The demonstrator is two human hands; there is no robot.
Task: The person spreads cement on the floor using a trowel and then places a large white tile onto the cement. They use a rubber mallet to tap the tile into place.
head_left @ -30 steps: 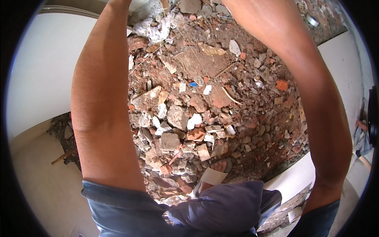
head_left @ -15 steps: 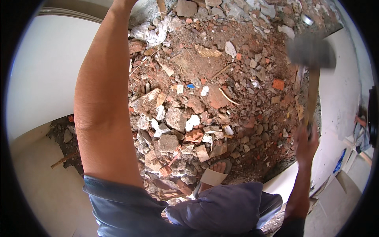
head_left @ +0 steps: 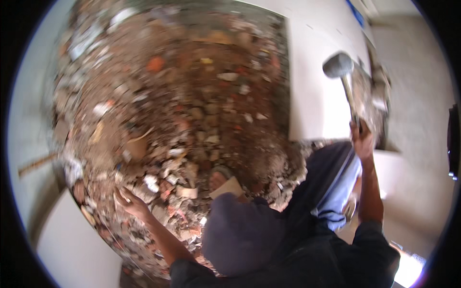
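Observation:
Held up at the right, a hammer (head_left: 338, 67) with a thick grey head and a wooden handle is gripped by my right hand (head_left: 362, 140), low on the handle. The head of the hammer is in the air in front of a white panel (head_left: 312, 77). On the left, my left hand (head_left: 132, 204) hangs above the rubble (head_left: 192, 115) with its fingers stretched out and nothing visible in them. Broken brick, stone and pale chips make up the rubble, much of it smeared by motion.
My sandalled foot (head_left: 220, 177) stands on the rubble, partly behind my bent knee (head_left: 240, 235). Another white panel (head_left: 79, 240) is at the lower left, and a wooden stick (head_left: 37, 164) juts out at the left. A plain wall (head_left: 413, 81) rises at the right.
The view has swung to the right. My left arm, stretched far forward before, is now lower and bent, with its hand showing. My right hand still grips the hammer, now in front of the panel.

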